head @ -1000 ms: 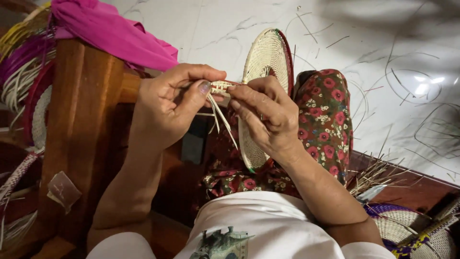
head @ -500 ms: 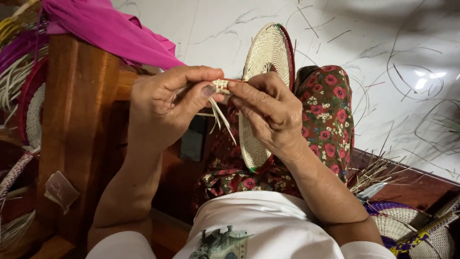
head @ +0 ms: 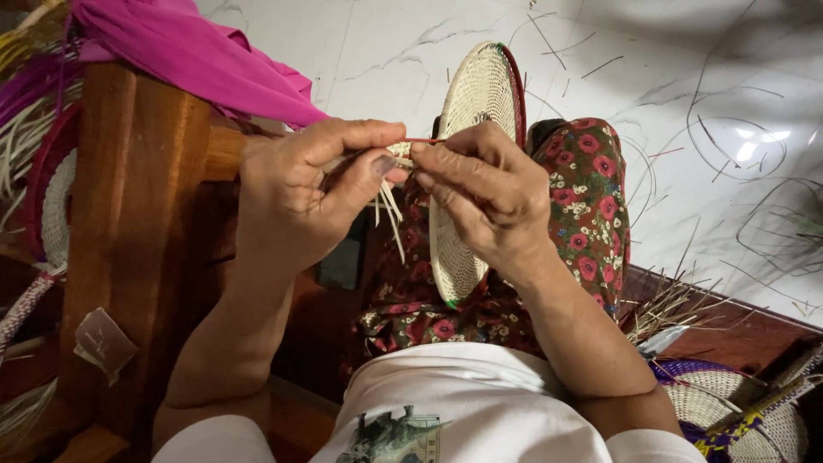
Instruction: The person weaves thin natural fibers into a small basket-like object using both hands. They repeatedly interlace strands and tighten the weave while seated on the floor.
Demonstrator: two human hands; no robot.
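A round flat woven disc [head: 470, 111] of pale straw with a dark red and green rim stands on edge over my knee. My left hand [head: 300, 193] pinches its near rim, where a bundle of loose pale straw strands [head: 393, 214] hangs down. My right hand [head: 489, 193] is closed on the same spot of the rim from the other side, fingertips meeting those of the left hand, with a thin red strand [head: 424, 140] between them. The lower part of the disc is hidden behind my right hand.
A wooden chair arm [head: 129, 231] with pink cloth [head: 189, 56] stands at my left. Woven pieces and straw lie at far left [head: 39, 171]. Another woven basket [head: 729, 411] sits at bottom right. Floral fabric [head: 591, 214] covers my leg; loose strands litter the white marble floor [head: 669, 77].
Both hands stay pinched at the disc's rim. The fingers have shifted slightly along it and the view has tilted a little.
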